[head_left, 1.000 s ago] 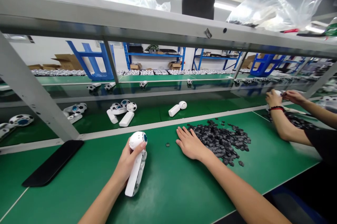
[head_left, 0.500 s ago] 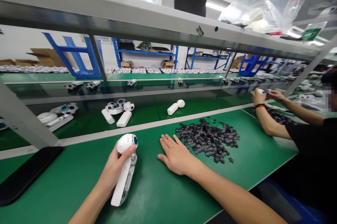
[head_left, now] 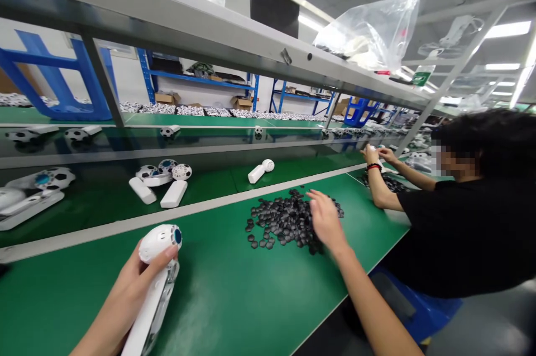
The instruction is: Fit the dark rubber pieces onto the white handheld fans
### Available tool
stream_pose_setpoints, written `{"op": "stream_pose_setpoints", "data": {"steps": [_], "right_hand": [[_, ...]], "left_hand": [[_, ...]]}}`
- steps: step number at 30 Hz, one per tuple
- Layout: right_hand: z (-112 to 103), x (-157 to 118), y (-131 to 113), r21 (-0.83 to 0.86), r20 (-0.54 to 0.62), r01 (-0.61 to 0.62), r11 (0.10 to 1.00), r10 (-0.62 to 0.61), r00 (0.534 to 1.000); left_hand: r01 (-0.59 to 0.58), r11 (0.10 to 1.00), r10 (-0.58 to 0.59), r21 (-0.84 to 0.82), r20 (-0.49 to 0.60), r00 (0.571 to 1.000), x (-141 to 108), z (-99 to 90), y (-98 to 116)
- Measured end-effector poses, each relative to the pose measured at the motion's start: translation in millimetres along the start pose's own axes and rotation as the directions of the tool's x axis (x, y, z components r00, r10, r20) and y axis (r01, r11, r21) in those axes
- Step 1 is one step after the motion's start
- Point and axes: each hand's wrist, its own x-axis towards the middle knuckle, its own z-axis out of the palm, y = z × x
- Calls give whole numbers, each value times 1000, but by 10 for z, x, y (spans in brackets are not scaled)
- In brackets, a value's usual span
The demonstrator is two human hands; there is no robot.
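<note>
My left hand is closed around a white device with a round head and a long handle. A dark blue round lens-like spot sits on its head, which faces right, and a clear part runs along the handle. My right hand, slightly blurred, is over the right part of a pile of small black hexagonal pieces. Its fingers are extended and seen from the side, with no piece visible in them. Whether they touch the pile I cannot tell.
Beyond the green tabletop, a dark green belt carries a white device with a round head and football-patterned ones. At right a co-worker in a black shirt handles a white part. A grey shelf crosses overhead.
My right hand has left the tabletop beside the pile and is now over the pile's right side. The view has swung right. My left hand keeps its hold on the device.
</note>
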Motion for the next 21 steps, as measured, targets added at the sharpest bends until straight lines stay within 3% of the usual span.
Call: {"op": "stream_pose_setpoints", "data": {"steps": [4, 8, 13, 21], "right_hand": [[-171, 112, 948, -46, -26, -214, 976, 213, 977], [-106, 264, 1337, -37, 131, -211, 977, 214, 968], [-23, 273, 1239, 29, 261, -51, 998, 42, 965], [28, 159, 837, 27, 285, 196, 980, -196, 938]], "left_hand": [[-12, 997, 11, 74, 7, 1000, 8, 30, 3], [-27, 995, 27, 95, 3, 1000, 7, 48, 1], [-21, 996, 24, 86, -25, 999, 15, 56, -12], [-39, 996, 42, 75, -44, 998, 5, 77, 8]]}}
